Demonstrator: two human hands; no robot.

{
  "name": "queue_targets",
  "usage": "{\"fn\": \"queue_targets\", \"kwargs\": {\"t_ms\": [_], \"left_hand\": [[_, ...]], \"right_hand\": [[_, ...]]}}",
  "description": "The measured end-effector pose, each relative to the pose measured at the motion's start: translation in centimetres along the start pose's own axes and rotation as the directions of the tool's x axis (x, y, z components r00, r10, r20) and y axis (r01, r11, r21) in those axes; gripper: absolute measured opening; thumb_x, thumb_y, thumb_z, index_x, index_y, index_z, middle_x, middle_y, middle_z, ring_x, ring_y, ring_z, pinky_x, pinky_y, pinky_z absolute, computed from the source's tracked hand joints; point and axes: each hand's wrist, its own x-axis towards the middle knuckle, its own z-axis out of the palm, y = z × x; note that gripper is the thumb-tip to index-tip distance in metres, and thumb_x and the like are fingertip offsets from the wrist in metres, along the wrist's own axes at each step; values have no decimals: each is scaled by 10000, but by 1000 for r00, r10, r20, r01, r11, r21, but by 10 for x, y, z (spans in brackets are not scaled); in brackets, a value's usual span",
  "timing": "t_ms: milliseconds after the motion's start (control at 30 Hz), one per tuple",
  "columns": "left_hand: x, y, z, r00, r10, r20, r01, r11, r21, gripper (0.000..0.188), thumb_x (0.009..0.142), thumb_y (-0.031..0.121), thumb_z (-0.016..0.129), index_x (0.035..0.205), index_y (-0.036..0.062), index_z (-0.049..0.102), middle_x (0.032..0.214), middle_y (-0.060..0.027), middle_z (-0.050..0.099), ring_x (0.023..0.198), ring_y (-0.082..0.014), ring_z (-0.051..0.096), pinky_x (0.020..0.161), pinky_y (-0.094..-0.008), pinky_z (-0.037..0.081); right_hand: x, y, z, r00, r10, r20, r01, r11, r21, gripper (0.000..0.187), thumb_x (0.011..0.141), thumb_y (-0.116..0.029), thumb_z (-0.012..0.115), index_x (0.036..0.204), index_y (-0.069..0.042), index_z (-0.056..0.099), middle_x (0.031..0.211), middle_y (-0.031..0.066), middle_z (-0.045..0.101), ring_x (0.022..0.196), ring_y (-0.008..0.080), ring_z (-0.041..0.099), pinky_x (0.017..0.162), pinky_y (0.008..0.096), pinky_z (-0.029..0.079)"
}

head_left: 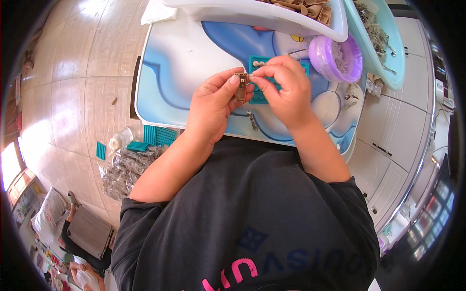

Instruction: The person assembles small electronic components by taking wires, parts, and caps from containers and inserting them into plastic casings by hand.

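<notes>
My left hand point(208, 104) grips a small brown rectangular casing point(240, 95) between thumb and fingers, its hollow side facing up. Some small light and dark parts sit inside the casing near its far end. At the casing's upper right edge, my right hand point(289, 92) has thumb and forefinger pinched together; whatever they hold is too small to make out. Beneath both hands lies a teal compartment tray point(258, 98) with several round pale pieces point(256, 63) in it, partly covered by my right hand. A small metallic piece point(252, 120) rests on the table near me.
The blue-and-white table point(179, 53) carries a white bin point(272, 18) of brown parts, a purple bowl point(318, 60) and small bits at right. A pale teal basin point(395, 53) stands far right. On the floor are teal trays point(160, 136), a bottle point(121, 138) and plastic bags point(128, 169).
</notes>
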Motion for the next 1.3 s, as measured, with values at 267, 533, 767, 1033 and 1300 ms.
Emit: {"fn": "queue_targets", "kwargs": {"t_ms": [267, 533, 767, 1033, 1300], "left_hand": [[0, -1, -2, 1000, 0, 28, -1, 1000, 26, 282, 944, 128, 484, 1180, -23, 521, 1011, -107, 617, 888, -180, 618, 835, -320, 517], [1, 3, 0, 1000, -20, 13, 19, 999, 34, 303, 945, 135, 479, 1196, -32, 500, 1084, -163, 603, 922, -219, 618, 834, -330, 520], [1, 4, 1, 1000, -29, 12, 29, 999, 26, 308, 945, 143, 481, 1192, -41, 497, 1084, -166, 600, 924, -216, 617, 834, -332, 521], [2, 1, 0, 1000, -23, 6, 24, 1000, -16, 288, 940, 127, 492, 1168, -48, 509, 971, -112, 628, 845, -177, 620, 800, -302, 514], [1, -3, 3, 999, 18, -37, -18, 1000, 6, 279, 940, 122, 493, 1154, -55, 512, 955, -98, 616, 836, -157, 600, 781, -298, 508]], "right_hand": [[-1, -3, 7, 991, -113, 71, 111, 993, 41, 109, 677, -40, 692, 748, -41, 610, 757, 75, 564, 694, 260, 547, 606, 347, 445], [7, 23, 3, 999, 41, 1, -40, 985, -170, 123, 660, -113, 718, 756, -63, 661, 744, 57, 561, 709, 245, 547, 613, 355, 447], [5, 25, 6, 995, -68, 77, 86, 961, -261, 98, 643, -86, 699, 713, -86, 630, 736, 32, 544, 702, 242, 533, 614, 355, 441], [7, -6, 1, 994, -86, 72, 87, 996, -9, 113, 657, -50, 688, 730, -62, 603, 766, 63, 561, 721, 261, 535, 623, 352, 434], [-1, -3, 10, 993, -26, 117, 20, 999, 48, 111, 672, -49, 674, 743, -52, 588, 769, 75, 566, 733, 276, 538, 644, 369, 446]]}}
